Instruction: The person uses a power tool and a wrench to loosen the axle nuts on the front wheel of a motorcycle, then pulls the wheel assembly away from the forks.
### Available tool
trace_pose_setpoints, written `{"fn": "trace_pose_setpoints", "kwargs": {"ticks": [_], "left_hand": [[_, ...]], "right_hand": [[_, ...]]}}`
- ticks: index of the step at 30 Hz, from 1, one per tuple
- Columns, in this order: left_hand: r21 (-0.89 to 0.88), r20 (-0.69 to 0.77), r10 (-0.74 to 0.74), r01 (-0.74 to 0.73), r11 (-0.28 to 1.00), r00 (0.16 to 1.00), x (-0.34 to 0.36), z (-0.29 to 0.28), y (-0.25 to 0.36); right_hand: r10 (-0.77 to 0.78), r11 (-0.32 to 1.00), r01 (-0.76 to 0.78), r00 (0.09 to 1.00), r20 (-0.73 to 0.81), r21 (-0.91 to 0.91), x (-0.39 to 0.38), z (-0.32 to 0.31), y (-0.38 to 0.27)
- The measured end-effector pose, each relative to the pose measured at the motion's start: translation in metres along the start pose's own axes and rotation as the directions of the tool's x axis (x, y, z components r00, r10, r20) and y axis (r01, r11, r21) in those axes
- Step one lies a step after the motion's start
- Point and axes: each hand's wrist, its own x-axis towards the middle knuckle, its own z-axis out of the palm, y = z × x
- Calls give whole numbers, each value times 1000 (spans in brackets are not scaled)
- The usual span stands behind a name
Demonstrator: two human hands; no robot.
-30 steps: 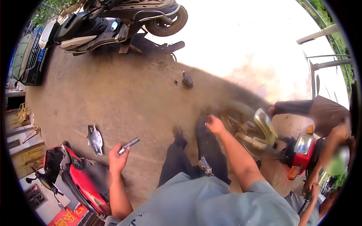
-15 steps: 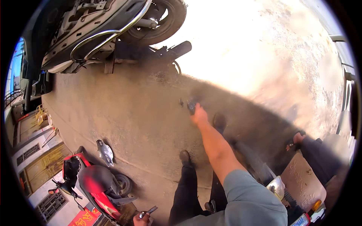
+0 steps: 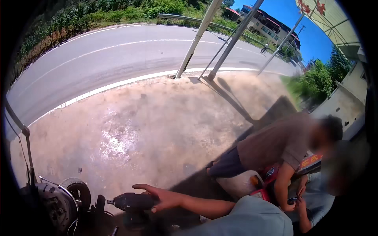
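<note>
My right hand (image 3: pixel 163 198) is at the back end of a black cordless impact wrench (image 3: pixel 132 201). Its thumb lies on the near side and one finger stretches along the far side; the other fingers are hidden behind the tool. The wrench's square metal drive tip points left, and its lower part falls into dark shade. A small shiny metal tool end (image 3: pixel 115 231) pokes up at the bottom edge. My left hand is out of the picture.
A scooter with a wheel (image 3: pixel 76 190) and chrome rail lies lower left. On the right, a person in a brown shirt (image 3: pixel 275 141) bends beside a red-and-white vehicle (image 3: pixel 242 183), near another person's hands. Metal posts (image 3: pixel 236 39) stand before the road (image 3: pixel 130 51).
My view has swung up from the shaded ground toward the road. The wrench, earlier low near the ground, now appears raised in my right hand. My left hand has left the picture.
</note>
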Motion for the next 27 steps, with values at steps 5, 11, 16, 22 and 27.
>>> {"fn": "trace_pose_setpoints", "kwargs": {"ticks": [5, 11, 16, 22, 27], "left_hand": [[-109, 103, 13, -2, 994, 995, 79, 96, 73], [112, 226, 47, -74, 991, 973, 251, 154, 139], [64, 332, 180, -212, 975, 926, 343, 201, 228], [-368, 302, 373, -254, 894, 877, 400, 279, 386], [-641, 294, 397, -129, 757, 869, 463, 312, 478]], "right_hand": [[-27, 952, -31, 983, -184, -306, 85, -33, -29], [-372, 858, 171, 856, -359, -484, 179, -105, -23], [-217, 897, 15, 886, -410, -443, 227, -169, -99], [-268, 865, 153, 946, -183, -478, 340, -279, -118], [-138, 964, 107, 984, -114, -245, 453, -351, -118]]}}
